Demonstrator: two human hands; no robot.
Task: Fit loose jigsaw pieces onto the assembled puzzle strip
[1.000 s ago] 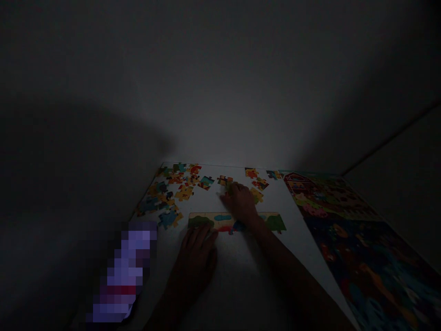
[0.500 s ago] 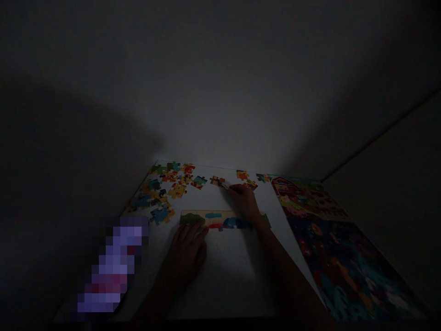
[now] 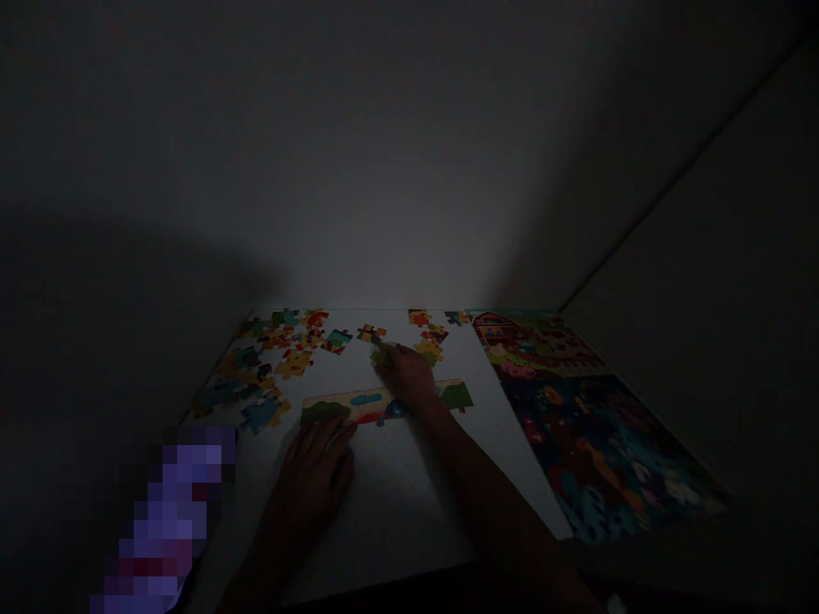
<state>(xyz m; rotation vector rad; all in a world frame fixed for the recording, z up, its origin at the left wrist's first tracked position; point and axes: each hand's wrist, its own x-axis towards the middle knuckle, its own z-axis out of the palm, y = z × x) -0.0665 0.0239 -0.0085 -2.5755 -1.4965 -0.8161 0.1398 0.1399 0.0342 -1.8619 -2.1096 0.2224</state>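
Reaching right hand [image 3: 409, 375] pinches, seemingly, puzzle piece [image 3: 382, 356]; left hand [image 3: 315, 477] flat.

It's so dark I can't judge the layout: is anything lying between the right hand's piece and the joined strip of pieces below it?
Nothing visible. The right hand holds a green piece just above the strip, with only bare table between. The left hand rests at the strip's left end, off to the side.

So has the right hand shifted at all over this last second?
Yes, slightly. The right hand slid leftward along the assembled strip while staying over its far edge, fingertips at a loose piece. The camera also moved, so only roughly.
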